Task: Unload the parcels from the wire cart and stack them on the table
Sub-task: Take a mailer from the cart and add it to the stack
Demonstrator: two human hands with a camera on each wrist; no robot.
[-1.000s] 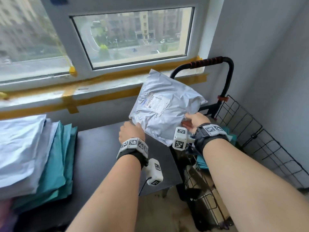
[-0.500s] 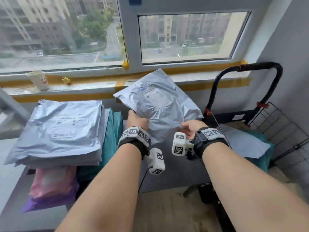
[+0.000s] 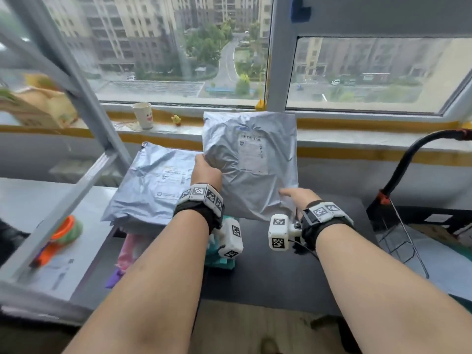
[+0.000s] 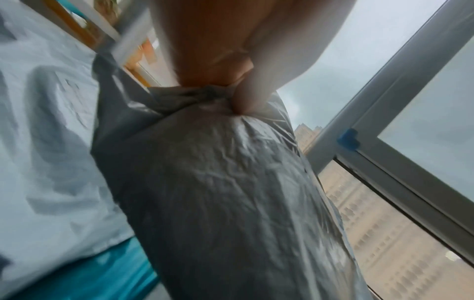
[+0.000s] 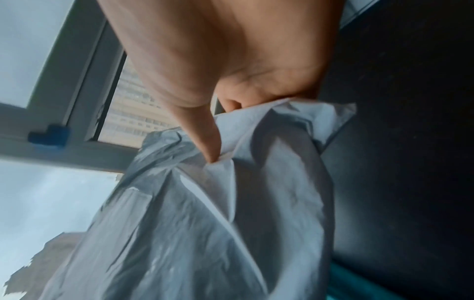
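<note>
At frame centre both hands, left hand [image 3: 205, 172] and right hand [image 3: 296, 198], pinch the grey parcel [image 3: 251, 164] by its edges; crinkled, probably light and slippery.

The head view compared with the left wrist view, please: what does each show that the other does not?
Only the head view shows the right hand at the held grey parcel's lower corner, the parcel's label, the paper cup on the sill and the cart handle at right.

Only the left wrist view shows the left hand's thumb pinching bunched plastic at the parcel's edge.

Both show the left hand gripping that parcel, the grey parcel topping the stack beside it, teal parcels lower down, and the window.
</note>
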